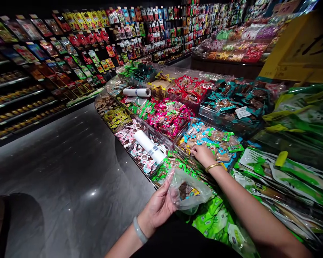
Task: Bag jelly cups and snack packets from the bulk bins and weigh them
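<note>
Clock positions taken from the bag, 12 = top of view.

Clear plastic bag [201, 199]: low, just right of center, in left hand [161, 206] at 8-9. Long axis roughly 10 to 4; can't tell where the mouth points. Film is thin, glossy, crumpled, see-through. Dark-brown, yellow and blue packets [187, 190] inside.

Left grip: palm up, thumb and fingers closed on the film at the bag's 9-10 side. Grey-green bangle [140, 230], smooth, on that wrist.
Right hand [204, 156]: at 1, reaching into the bin of blue-and-tan packets [199, 132]. Thumb and index nearly together, narrow pinch; can't tell if a packet is in it. Gold bangle [214, 167] on wrist.

Around it:
- 10: white roll [149, 147], smooth cylinder, axis 10 to 4, blue print, unreadable. Lies on pink, white and brown packets [144, 159].
- 11: second roll [136, 92], axis near 9 to 3.
- 11-12: pink packets [171, 116], shiny foil look.
- 12: red packets [191, 87].
- 1: teal packets [231, 95] in a clear hard-walled bin, white card [242, 112] on top, writing too small.
- 3: large green-and-white pouches [288, 179], flat, glossy, stacked.
- 4: bright green packets [212, 218].
- 1-2, far: yellow sign [296, 50], black strokes, cut off, can't read.
- 9: grey floor [78, 179], polished, reflective.

No brand legible.
</note>
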`<state>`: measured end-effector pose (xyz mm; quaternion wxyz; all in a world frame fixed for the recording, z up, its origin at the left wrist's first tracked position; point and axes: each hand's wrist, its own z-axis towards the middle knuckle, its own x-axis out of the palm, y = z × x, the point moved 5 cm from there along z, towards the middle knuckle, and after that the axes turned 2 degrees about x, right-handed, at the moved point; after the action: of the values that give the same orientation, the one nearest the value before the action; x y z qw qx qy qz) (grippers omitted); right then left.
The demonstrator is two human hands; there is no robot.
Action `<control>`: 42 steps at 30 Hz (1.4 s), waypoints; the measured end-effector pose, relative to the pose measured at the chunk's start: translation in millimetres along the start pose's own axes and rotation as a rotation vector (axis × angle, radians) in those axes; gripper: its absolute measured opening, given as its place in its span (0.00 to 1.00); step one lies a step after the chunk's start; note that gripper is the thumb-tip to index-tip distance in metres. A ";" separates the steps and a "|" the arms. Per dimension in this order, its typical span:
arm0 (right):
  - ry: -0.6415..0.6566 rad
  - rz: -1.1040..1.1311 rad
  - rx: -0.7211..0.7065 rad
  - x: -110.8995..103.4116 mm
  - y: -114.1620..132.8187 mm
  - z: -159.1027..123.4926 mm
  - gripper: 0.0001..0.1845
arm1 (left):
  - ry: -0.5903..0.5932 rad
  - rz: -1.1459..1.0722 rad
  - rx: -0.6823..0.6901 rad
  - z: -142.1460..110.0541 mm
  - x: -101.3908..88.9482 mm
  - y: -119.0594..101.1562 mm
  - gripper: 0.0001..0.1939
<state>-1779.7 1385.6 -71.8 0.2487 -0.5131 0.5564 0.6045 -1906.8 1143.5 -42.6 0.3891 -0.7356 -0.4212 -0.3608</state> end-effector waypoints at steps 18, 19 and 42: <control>-0.128 0.608 0.041 -12.8 -29.9 -34.9 0.25 | 0.007 0.007 0.004 2.8 -4.1 -3.4 0.34; -0.115 0.679 0.023 -14.0 -30.3 -50.2 0.26 | 0.008 0.007 0.008 3.2 -4.6 -3.9 0.33; -0.166 -0.103 -0.038 -20.8 -53.2 -68.6 0.13 | 0.017 0.023 0.005 0.0 -0.9 1.6 0.30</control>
<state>-1702.4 1341.3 -65.3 0.3149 -0.4939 0.4951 0.6417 -1905.7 1142.6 -43.8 0.3986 -0.7363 -0.4104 -0.3613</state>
